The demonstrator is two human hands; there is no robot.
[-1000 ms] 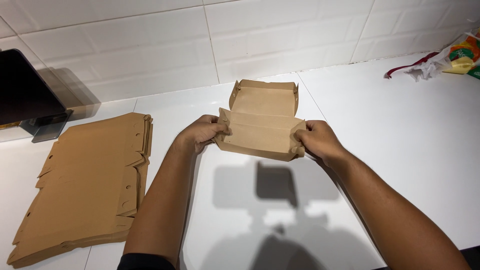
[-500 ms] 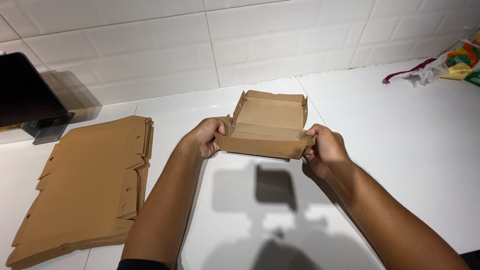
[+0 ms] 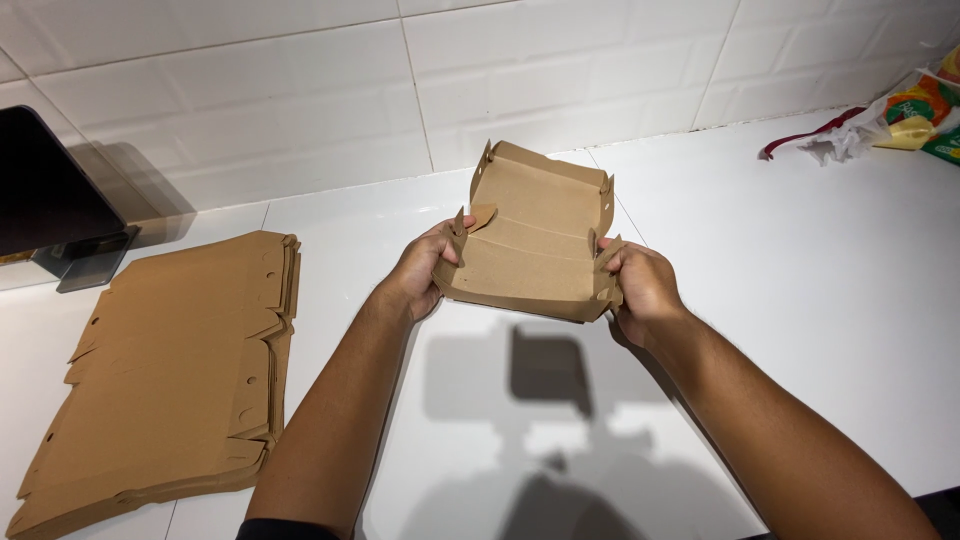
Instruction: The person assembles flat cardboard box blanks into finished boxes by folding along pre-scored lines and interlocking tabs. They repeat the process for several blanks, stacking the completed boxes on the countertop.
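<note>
Right now a brown cardboard box (image 3: 535, 240), half folded into a shallow tray, is held in the air above the white counter (image 3: 800, 260), just in front of the tiled wall (image 3: 300, 90). Its side flaps stand up, and small tabs poke out at the corners. The left hand (image 3: 425, 270) pinches the left edge, thumb on the inside of the flap, seemingly to keep that wall upright. The right hand (image 3: 640, 285) is clamped on the right corner in the same way, so the box stays open between them. On the counter to the left lies a stack of flat cardboard blanks (image 3: 170, 370), within easy reach. Beyond it stands a dark screen (image 3: 50, 190). Far right, some crumpled wrappers (image 3: 890, 120) sit against the wall.
</note>
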